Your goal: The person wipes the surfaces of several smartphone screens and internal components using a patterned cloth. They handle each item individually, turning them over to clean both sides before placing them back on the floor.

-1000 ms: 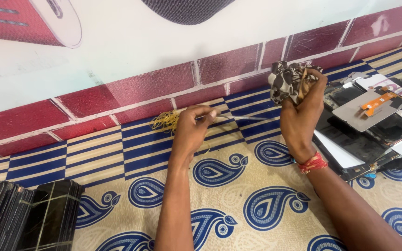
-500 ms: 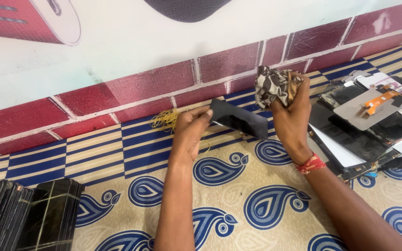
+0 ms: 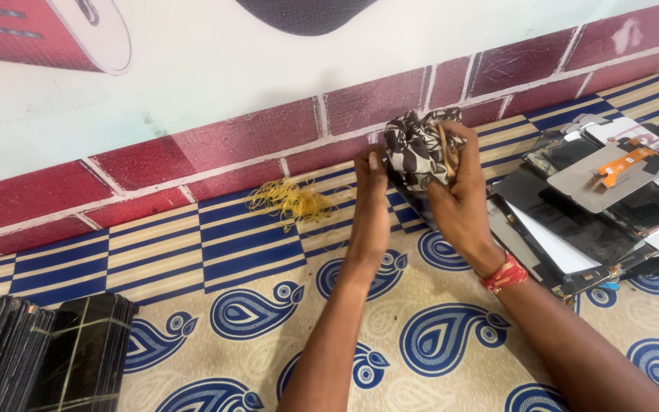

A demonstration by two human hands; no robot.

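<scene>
Cloth (image 3: 415, 147), crumpled and soft, printed in black and cream leaf shapes, sits bunched in my right hand (image 3: 459, 202); the fingers curl tightly round it, thumb pressed over the top, up near the painted brick band of the wall (image 3: 154, 164). A red thread band (image 3: 506, 273) wraps that wrist. My left hand (image 3: 370, 206) stands on edge just beside the cloth, fingers straight and pressed together, fingertips close to the fabric's left fold. I can't tell whether they grip anything; a dark flat panel (image 3: 409, 200) shows only as a thin edge between the two hands, under the cloth.

To the left of the left hand lies a loose tangle of thin yellow rubber bands (image 3: 290, 200), on the striped blue-and-cream border of the woven mat (image 3: 268, 305), whose lower part carries blue paisley curls. At the right, a heap of glossy black phone display panels (image 3: 596, 206) lies overlapping, one grey-backed with an orange flex ribbon (image 3: 628, 162). At the bottom left stand two stacks of dark glassy screens (image 3: 47, 347), bundled with thin bands.
</scene>
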